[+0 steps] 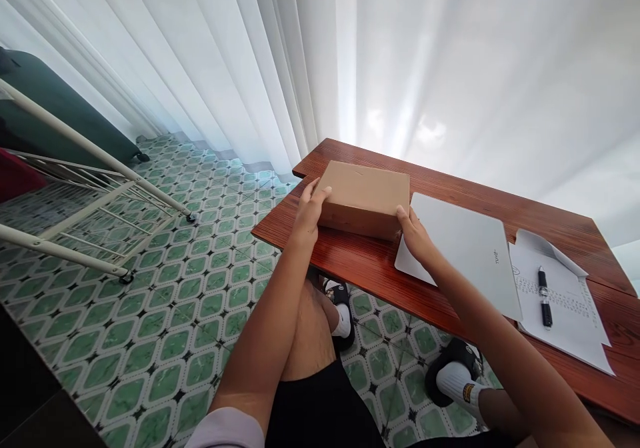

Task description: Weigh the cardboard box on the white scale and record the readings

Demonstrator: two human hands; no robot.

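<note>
A flat brown cardboard box (367, 195) lies on the left end of a reddish wooden table (360, 265). My left hand (310, 208) grips the box's near left corner, fingers on top. My right hand (415, 235) holds its near right corner. The box rests closed, its right edge touching a shut white laptop (465, 248).
Right of the laptop lie printed paper sheets (565, 301) with a black pen (544, 296) on top. White curtains (250, 61) hang behind. A white metal rack (95, 188) stands on the green patterned tile floor (175, 301) at left. My knees and feet show under the table.
</note>
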